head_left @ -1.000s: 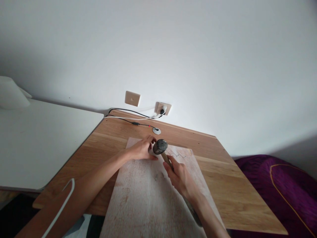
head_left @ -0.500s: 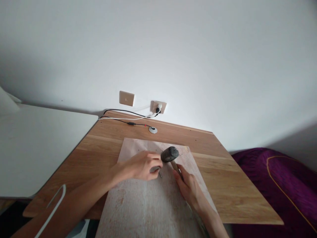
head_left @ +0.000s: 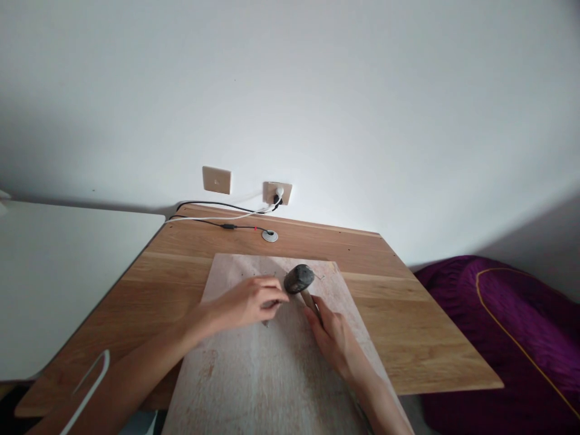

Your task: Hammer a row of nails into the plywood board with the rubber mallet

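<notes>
My right hand (head_left: 333, 341) grips the wooden handle of a hammer, whose dark, rounded head (head_left: 299, 279) hangs over a pale, whitewashed wooden board (head_left: 272, 374). My left hand (head_left: 244, 304) sits on the board just left of the hammer head, with its fingers pinched together. A thin metal nail (head_left: 266, 324) shows below those fingers, though the hand hides most of it. Small dark marks dot the board's far part.
The board lies on an oak desk (head_left: 399, 308), near a white tabletop (head_left: 67, 284) on the left. A wall socket (head_left: 277, 193) with plugged-in cables, a beige wall plate (head_left: 216, 179), a cable grommet (head_left: 269, 236) and purple soft furnishing (head_left: 507, 320) surround it.
My left hand has moved from the board's far edge toward me. The hammer head has followed it, staying beside the fingers. The whole scene has shifted slightly left and down in view.
</notes>
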{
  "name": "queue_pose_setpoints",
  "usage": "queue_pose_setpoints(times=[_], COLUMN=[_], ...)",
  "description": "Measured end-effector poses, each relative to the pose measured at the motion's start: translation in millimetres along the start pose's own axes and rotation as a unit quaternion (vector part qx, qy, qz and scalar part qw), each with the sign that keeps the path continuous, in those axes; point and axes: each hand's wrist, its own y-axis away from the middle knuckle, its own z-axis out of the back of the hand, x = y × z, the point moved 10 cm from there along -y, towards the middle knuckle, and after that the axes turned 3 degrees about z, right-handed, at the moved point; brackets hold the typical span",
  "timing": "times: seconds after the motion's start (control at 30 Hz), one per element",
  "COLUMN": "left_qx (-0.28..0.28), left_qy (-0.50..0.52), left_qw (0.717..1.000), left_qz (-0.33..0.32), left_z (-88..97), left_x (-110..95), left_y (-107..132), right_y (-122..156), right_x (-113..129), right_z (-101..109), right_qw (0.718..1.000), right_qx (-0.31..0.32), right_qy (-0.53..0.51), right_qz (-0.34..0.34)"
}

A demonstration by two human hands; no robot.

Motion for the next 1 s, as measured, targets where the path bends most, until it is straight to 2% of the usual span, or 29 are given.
queue_pose_setpoints(times=[0.1,0.17,0.23,0.3,0.57,1.0], left_qx=[-0.096,-0.133,-0.159,-0.171,-0.14,-0.123], left_qy=[0.031,0.028,0.02,0.017,0.003,-0.07], left_qw=[0.992,0.982,0.972,0.967,0.976,0.98], left_qz=[0.082,0.131,0.169,0.187,0.169,0.139], left_z=[38.7,56.6,67.1,69.3,51.0,46.6], left_x=[40,66,85,96,93,84], left_y=[7,15,21,25,23,21], right_y=[0,0,1,1,2,2], right_x=[-1,-3,-4,-5,-4,-3], right_z=[2,2,2,2,3,2], right_qw=[1.0,1.0,1.0,1.0,0.999,0.999], right_qx=[-0.011,-0.012,-0.006,-0.006,-0.006,0.0], right_qy=[0.014,0.016,0.014,0.016,0.011,0.02], right_qz=[-0.002,-0.009,-0.018,-0.026,-0.036,-0.027])
